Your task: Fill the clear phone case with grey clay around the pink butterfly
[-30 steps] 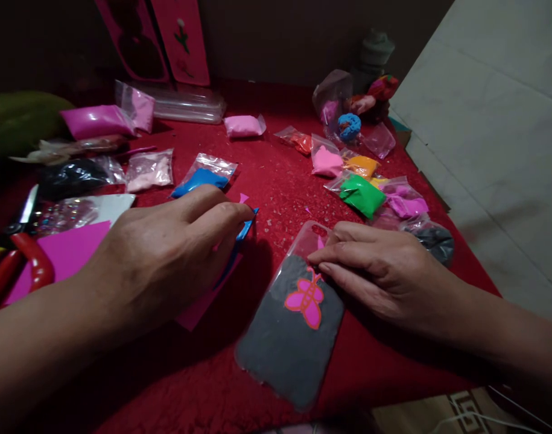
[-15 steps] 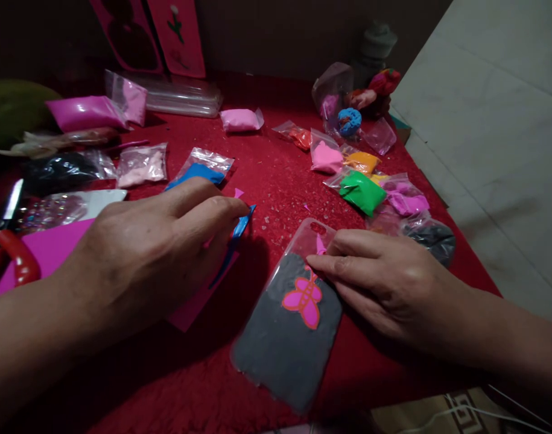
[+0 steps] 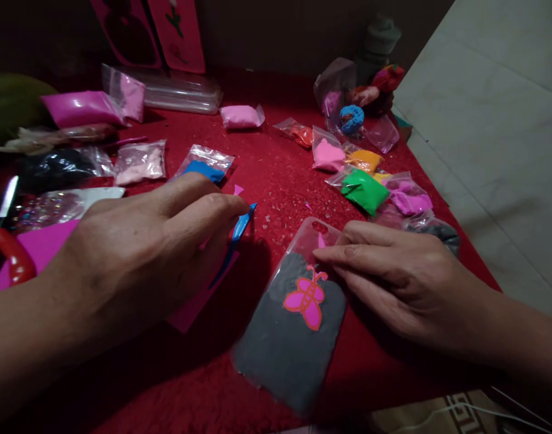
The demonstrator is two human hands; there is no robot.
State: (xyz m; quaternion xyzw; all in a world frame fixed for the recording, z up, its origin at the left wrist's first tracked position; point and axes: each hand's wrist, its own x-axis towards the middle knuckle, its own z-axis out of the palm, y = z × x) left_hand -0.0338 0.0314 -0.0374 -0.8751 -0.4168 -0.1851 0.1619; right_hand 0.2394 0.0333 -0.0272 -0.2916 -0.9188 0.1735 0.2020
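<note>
A clear phone case point(image 3: 276, 355), its lower part spread with grey clay, lies on the red cloth. On the grey stands a pink butterfly point(image 3: 308, 296) with orange outlines and curled antennae. My right hand point(image 3: 388, 277) is over the case's right edge, thumb and fingers pressed together beside a small pink piece point(image 3: 321, 240) on the clear end; anything pinched there is hidden. My left hand point(image 3: 167, 235) is closed round a slim blue modelling tool point(image 3: 236, 236), its upper tip showing past the fingers. Below that hand, a pink sheet point(image 3: 189, 313) is partly covered.
Scissors with red handles point(image 3: 13, 256) lie at far left. Bagged clay lines both sides, including blue point(image 3: 204, 170), green point(image 3: 365, 190) and pink point(image 3: 327, 155) packets. A clear plastic pack point(image 3: 180, 96) and painted pink cards point(image 3: 178, 36) are at the back. Small scraps dot the cloth.
My right fingertips have drawn back slightly from the butterfly's head, so both antennae now show. The left hand with the blue tool has barely shifted.
</note>
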